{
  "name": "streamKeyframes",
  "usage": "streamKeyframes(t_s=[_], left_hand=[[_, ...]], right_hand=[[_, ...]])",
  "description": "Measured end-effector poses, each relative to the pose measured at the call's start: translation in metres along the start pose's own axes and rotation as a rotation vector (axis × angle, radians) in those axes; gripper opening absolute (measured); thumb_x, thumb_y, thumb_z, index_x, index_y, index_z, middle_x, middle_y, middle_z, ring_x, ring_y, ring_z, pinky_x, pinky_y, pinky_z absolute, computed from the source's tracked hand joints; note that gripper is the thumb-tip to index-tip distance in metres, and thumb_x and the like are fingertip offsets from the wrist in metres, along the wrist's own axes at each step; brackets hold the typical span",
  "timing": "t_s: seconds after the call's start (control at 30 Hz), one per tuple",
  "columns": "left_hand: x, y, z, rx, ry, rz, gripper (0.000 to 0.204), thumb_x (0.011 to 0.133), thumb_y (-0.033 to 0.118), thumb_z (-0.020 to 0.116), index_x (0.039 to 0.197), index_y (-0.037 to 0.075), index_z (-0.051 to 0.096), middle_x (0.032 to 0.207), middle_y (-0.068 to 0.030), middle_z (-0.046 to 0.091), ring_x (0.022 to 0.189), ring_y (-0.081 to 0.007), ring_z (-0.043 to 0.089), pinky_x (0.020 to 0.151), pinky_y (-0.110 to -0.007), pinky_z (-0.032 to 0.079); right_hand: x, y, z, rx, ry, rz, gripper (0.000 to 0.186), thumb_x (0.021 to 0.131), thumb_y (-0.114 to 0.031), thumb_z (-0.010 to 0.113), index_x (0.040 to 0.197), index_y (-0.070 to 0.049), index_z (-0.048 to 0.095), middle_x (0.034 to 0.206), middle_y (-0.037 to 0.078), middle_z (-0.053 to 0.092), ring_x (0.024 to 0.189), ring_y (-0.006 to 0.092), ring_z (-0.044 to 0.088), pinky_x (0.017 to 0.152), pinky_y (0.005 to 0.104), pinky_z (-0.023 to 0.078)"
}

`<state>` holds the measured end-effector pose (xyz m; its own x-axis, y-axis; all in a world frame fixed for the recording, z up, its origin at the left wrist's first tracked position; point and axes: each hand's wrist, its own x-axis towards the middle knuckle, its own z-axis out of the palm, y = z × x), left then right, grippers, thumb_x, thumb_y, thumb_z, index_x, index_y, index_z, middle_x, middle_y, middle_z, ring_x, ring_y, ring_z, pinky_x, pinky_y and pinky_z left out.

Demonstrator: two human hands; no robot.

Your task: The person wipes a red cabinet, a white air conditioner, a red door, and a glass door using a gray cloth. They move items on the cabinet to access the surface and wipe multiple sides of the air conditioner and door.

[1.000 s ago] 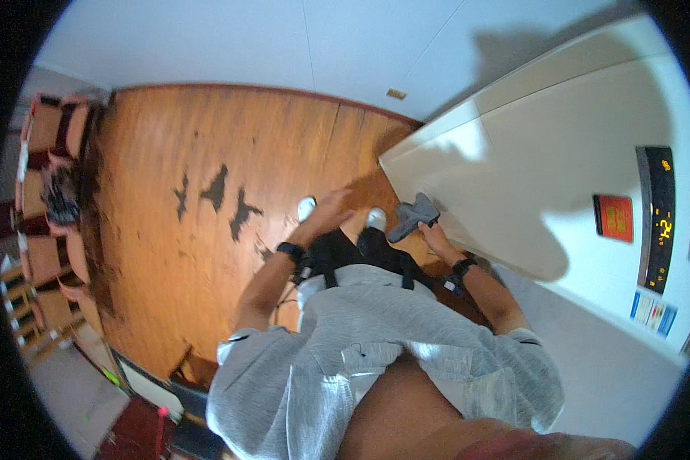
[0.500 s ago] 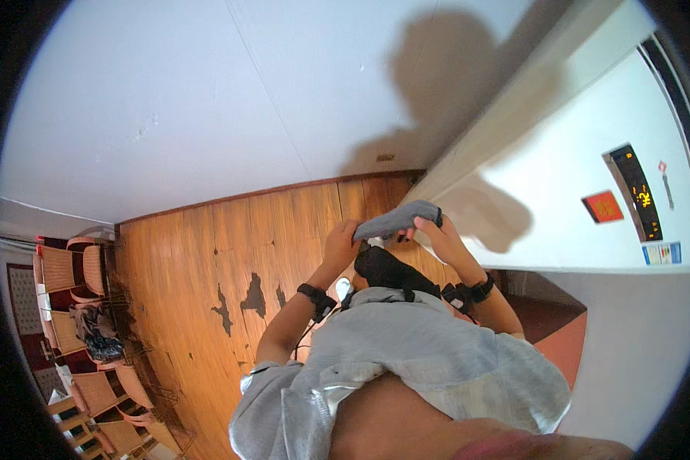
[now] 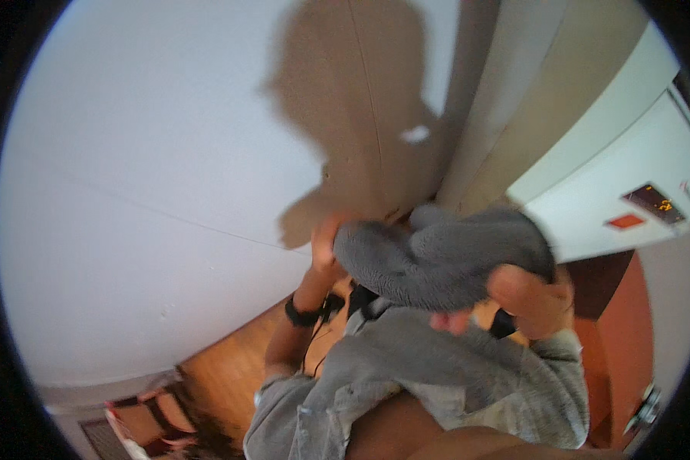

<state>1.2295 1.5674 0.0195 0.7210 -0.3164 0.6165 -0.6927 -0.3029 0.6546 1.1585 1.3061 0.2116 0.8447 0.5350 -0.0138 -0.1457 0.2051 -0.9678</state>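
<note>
A grey, fleecy mitt (image 3: 445, 257) with a dark edge at its right end is held up in front of my chest. It looks like cloth, and a rounded, thumb-like lobe stands up on its far side. My left hand (image 3: 326, 247) grips the left end, its fingers partly hidden behind the cloth. At the dark-edged right end, my right hand (image 3: 537, 299) has its thumb on the near face, with fingertips showing below the cloth. Both hands are slightly blurred. A black band (image 3: 303, 313) with a cable is on my left wrist.
A white wall (image 3: 153, 192) fills the left and far side, with my shadow on it. To the right stands a tall white appliance (image 3: 590, 218) with a lit display (image 3: 655, 203) and a red square (image 3: 626, 221). Chairs (image 3: 153, 422) stand at lower left on the wooden floor (image 3: 234, 376).
The view has turned and the wall now fills more of it. The grey mitt has come up closer and its broad side shows. Both hands still hold its ends.
</note>
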Motion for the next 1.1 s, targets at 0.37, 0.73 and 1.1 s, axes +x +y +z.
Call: streamKeyframes(t_s=[0.37,0.73,1.1], left_hand=[[0.196,-0.022,-0.025,-0.638,-0.070,0.352,0.030,0.076,0.011,0.070,0.104,0.004,0.066,0.085,-0.0082,0.060,0.080,-0.0229,0.059,0.077,-0.035,0.047],[0.281,0.040,-0.020,-0.651,-0.014,0.057,0.025,0.090,0.004,0.052,0.110,0.005,0.067,0.082,-0.0088,0.066,0.070,-0.0181,0.062,0.065,-0.031,0.049],[0.396,0.148,0.062,-0.708,0.369,0.543,0.051,0.100,0.024,0.041,0.144,0.002,0.031,0.144,-0.0241,0.035,0.131,-0.0362,0.037,0.111,-0.046,0.028]], right_hand=[[0.042,0.010,0.107,-0.024,0.695,-0.272,0.046,0.099,-0.041,0.039,0.091,0.000,0.060,0.092,0.014,0.065,0.087,0.0236,0.061,0.074,0.0341,0.049],[0.072,-0.048,0.143,-0.380,1.007,-0.834,0.052,0.100,-0.043,0.032,0.104,0.001,0.060,0.108,0.020,0.065,0.106,0.0302,0.060,0.087,0.0379,0.048],[0.109,-0.135,0.058,-2.548,1.431,-0.223,0.058,0.080,-0.019,0.062,0.136,-0.020,0.050,0.142,0.007,0.047,0.138,0.0276,0.034,0.112,0.0429,0.029]])
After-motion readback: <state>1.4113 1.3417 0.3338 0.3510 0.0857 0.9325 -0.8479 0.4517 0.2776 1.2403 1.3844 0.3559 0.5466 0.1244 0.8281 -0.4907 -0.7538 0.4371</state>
